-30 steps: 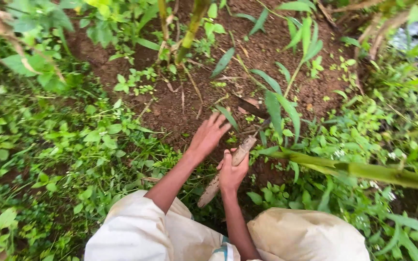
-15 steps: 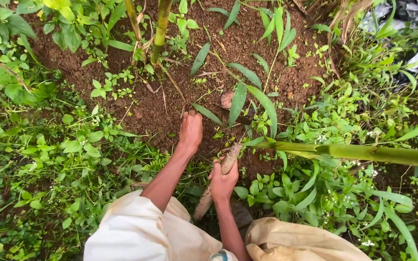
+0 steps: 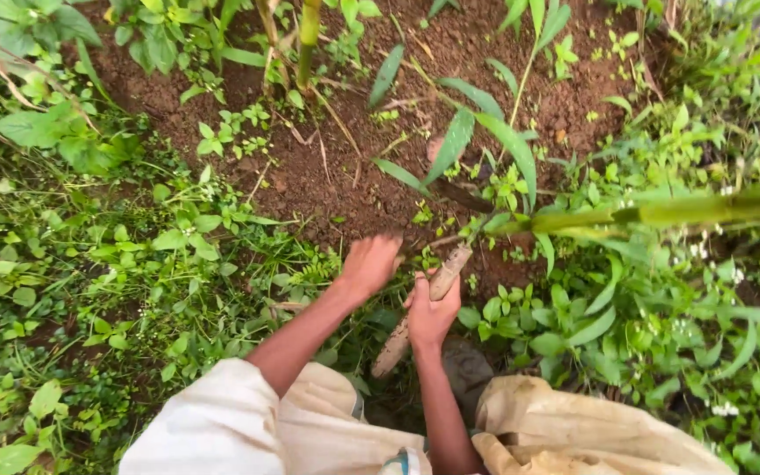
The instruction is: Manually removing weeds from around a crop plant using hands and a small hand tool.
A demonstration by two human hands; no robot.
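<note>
Where green weeds [image 3: 134,264] give way to it, a patch of bare reddish-brown soil [image 3: 345,176] is seen spreading across the upper middle of the view, ringed by low plants. A thick green stalk [image 3: 688,209] is laid across the right side, nearly level, above the leafy ground cover. A young plant with long narrow leaves [image 3: 485,132] is rooted in the soil just beyond the hands. Pale cloth [image 3: 248,431] is seen over the knees at the bottom edge. A soil-caked wooden stick [image 3: 424,308] is held slanting, its upper end near the soil edge, with the right hand [image 3: 433,312] wrapped fully closed around its middle. The left hand [image 3: 369,264], blurred, is spread open and pressed to the ground just beside the stick, with nothing held in its grip.
</note>
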